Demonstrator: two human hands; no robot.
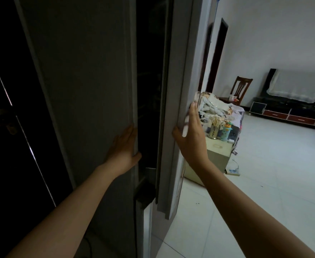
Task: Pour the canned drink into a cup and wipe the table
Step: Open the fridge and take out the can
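No can, cup or table surface shows in the head view. I stand before a tall grey cabinet with two doors slightly ajar and a dark gap between them. My left hand lies on the left door, its thumb hooked round the door's edge. My right hand holds the edge of the right door, fingers straight on the outer face, thumb on the inner side. The inside of the cabinet is too dark to make out.
A dark room door with a handle is on the left. Right of the cabinet stands a small unit bearing a metal chopstick holder and a green bottle. Beyond are a wooden chair, a TV stand and pale tiled floor.
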